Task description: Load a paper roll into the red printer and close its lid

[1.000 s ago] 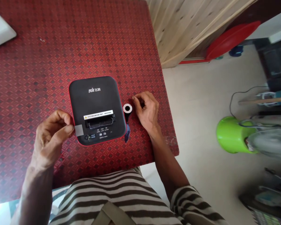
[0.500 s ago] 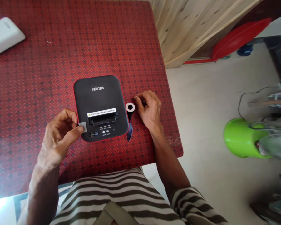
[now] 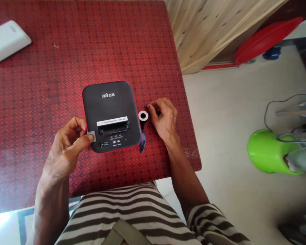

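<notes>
Left hand (image 3: pixel 63 153) has brought its thumb onto the printer's (image 3: pixel 108 109) grey sticker (image 3: pixel 91 132), perhaps bracing it; whether its grip or the right hand's (image 3: pixel 165 117), near the roll (image 3: pixel 146 115), is closed is unclear.

Black printer (image 3: pixel 111 105), red edge, flat on red patterned surface (image 3: pixel 112 44). Left hand (image 3: pixel 68 146) at its near-left corner, thumb on the small grey square (image 3: pixel 91 136) there. Paper roll (image 3: pixel 143 116) just beside the printer's right side, core facing up. Right hand (image 3: pixel 164 119) rests right of the roll, fingers curled. White device (image 3: pixel 9 41) far left. Green bucket (image 3: pixel 266 151) on floor, right.
</notes>
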`<state>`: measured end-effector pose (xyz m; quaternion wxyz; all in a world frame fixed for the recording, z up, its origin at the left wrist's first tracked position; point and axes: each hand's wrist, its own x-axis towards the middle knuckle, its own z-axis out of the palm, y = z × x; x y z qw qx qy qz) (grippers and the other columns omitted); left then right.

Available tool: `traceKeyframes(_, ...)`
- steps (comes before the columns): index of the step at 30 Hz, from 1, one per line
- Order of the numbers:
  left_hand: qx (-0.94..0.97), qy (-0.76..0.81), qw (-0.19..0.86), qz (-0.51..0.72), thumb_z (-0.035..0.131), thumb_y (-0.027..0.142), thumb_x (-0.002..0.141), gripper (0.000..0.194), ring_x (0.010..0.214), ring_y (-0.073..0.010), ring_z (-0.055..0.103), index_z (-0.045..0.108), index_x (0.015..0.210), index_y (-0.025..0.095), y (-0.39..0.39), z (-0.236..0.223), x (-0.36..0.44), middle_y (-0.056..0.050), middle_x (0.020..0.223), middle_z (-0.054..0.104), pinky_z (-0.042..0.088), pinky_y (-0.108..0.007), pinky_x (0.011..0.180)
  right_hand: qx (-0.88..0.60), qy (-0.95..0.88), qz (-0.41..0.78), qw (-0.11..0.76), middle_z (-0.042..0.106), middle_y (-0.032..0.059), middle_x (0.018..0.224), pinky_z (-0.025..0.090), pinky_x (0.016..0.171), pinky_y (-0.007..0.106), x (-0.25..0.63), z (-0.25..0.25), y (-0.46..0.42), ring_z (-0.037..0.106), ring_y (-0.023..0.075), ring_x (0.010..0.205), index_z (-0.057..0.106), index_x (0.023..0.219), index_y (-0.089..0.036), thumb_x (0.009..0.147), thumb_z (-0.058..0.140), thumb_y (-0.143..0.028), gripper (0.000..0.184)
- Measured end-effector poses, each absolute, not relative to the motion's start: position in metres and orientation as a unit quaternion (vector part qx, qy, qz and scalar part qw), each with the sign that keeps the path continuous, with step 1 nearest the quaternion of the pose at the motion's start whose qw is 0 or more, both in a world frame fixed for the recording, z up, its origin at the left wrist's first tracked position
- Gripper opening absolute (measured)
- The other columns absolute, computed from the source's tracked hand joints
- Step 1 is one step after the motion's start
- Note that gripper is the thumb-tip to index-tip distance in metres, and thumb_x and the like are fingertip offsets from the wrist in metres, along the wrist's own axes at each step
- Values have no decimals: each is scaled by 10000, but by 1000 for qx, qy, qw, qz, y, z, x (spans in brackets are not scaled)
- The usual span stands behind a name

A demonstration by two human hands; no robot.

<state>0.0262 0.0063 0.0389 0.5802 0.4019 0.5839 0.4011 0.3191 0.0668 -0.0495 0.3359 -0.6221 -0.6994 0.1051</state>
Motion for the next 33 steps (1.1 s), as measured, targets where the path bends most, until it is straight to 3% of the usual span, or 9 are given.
traceKeyframes(5,383,589,588,401,770,341,769,270,636,-101,425,543,847,216,6,41,29,29,740,465,377,-237,562,-622,-700,105,335,653,37,837,505,799,413,319,-48,66,595,229,830,615,835,-244,998,574,-291,174)
traceKeyframes(12,407,610,552,397,737,295,779,221,628,-104,366,534,825,220,4,39,31,34,731,410,318,-256,567,-625,-703,113,318,654,42,848,519,802,425,318,-45,66,606,240,846,598,823,-262,1002,567,-292,184)
traceKeyframes(17,416,610,545,398,758,348,785,224,658,-123,435,576,841,231,1,38,25,14,744,495,345,-282,602,-617,-696,140,339,670,34,841,526,775,405,320,-41,67,629,227,824,636,829,-248,970,610,-250,144)
traceKeyframes(20,432,597,553,389,764,401,789,220,643,-136,464,639,851,231,5,38,16,-5,726,541,347,-298,589,-595,-696,159,371,705,31,859,535,751,376,321,-19,61,654,200,797,692,891,-227,976,616,-234,114)
traceKeyframes(24,458,602,485,439,714,405,840,223,618,-139,493,654,751,209,24,28,8,-14,677,565,384,-310,612,-535,-751,76,380,746,21,866,539,826,383,306,32,51,658,191,840,727,937,-231,1001,619,-247,127)
traceKeyframes(27,494,599,403,485,663,408,903,328,560,-120,456,575,667,197,46,14,13,8,611,523,371,-301,582,-451,-833,76,310,764,29,959,546,833,349,281,62,50,672,181,896,739,1004,-218,1017,594,-214,146)
traceKeyframes(33,532,601,289,521,575,461,977,474,552,-85,267,402,628,190,70,-10,35,51,591,338,235,-282,534,-419,-903,80,53,746,76,1023,496,708,350,229,79,73,705,212,859,727,1076,-160,1044,467,-137,263)
